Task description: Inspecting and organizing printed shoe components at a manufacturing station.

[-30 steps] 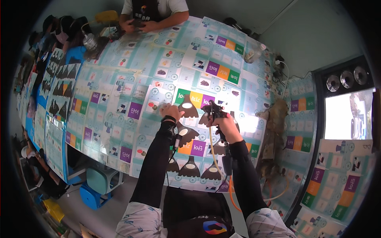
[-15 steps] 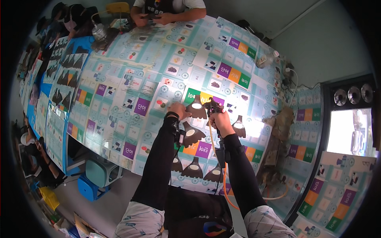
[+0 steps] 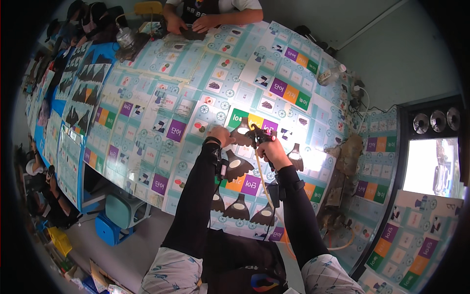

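A dark brown, fan-shaped piece (image 3: 239,133) with a scalloped edge and a pale oval lies in front of me. My left hand (image 3: 221,135) has its fingers closed at that piece's left edge. In my right hand (image 3: 272,150) is a black spray gun (image 3: 258,134), its front end over the piece's right side. A pale hose (image 3: 263,177) trails from the gun toward me. Nearer to me lie more such pieces, among them one just below my left hand (image 3: 237,165) and another (image 3: 237,208) close to the table's near side. One more piece (image 3: 295,157) rests right of my right hand.
Printed sheets cover the table (image 3: 147,93). Across it, a person's hands (image 3: 198,25) hold a dark piece. A clear plastic bottle (image 3: 331,75) stands at the far right. Stools (image 3: 113,229) stand at the left, below a side table holding dark pieces (image 3: 82,100).
My right hand has shifted slightly left with the spray gun, which now overlaps the piece more. The hose has swung. Across the table, the person's hands have moved, showing a dark piece.
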The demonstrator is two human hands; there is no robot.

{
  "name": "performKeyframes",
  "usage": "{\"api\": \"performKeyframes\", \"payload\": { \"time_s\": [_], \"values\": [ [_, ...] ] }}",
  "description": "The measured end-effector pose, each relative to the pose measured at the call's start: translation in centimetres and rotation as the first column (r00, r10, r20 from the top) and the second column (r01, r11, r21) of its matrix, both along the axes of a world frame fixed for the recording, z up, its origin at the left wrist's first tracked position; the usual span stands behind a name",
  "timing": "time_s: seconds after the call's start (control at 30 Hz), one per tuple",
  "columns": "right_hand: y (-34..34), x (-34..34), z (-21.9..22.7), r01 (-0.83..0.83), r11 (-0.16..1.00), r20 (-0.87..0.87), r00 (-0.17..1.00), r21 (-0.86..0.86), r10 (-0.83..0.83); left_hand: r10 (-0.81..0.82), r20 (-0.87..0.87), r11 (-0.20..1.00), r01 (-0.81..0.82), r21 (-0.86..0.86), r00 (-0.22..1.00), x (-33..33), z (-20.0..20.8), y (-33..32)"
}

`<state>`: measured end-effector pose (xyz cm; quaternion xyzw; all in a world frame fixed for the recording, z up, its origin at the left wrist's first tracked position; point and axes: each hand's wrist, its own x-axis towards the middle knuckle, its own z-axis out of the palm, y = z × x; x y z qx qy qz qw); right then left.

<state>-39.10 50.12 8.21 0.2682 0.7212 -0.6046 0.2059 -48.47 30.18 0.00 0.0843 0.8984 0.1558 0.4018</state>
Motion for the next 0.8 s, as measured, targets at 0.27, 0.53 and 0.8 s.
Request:
{"api": "performKeyframes", "payload": {
  "time_s": [0.27,0.53,0.8],
  "values": [
    [0.1,0.0,-0.6,-0.021,0.999,0.023,1.000,0.042,0.020,-0.022,-0.036,0.999,0.021,-0.025,0.999,0.1,0.5,0.1],
    [-0.2,0.1,0.4,0.025,0.999,-0.037,0.999,0.043,-0.024,0.052,-0.112,0.998,-0.048,0.034,0.992,0.6,0.1,-0.3],
    [1.2,0.1,-1.5,-0.105,0.980,-0.131,0.983,0.168,0.128,0.047,-0.076,0.998,-0.043,0.055,0.996,0.3,0.0,-0.4]
  ]
}}
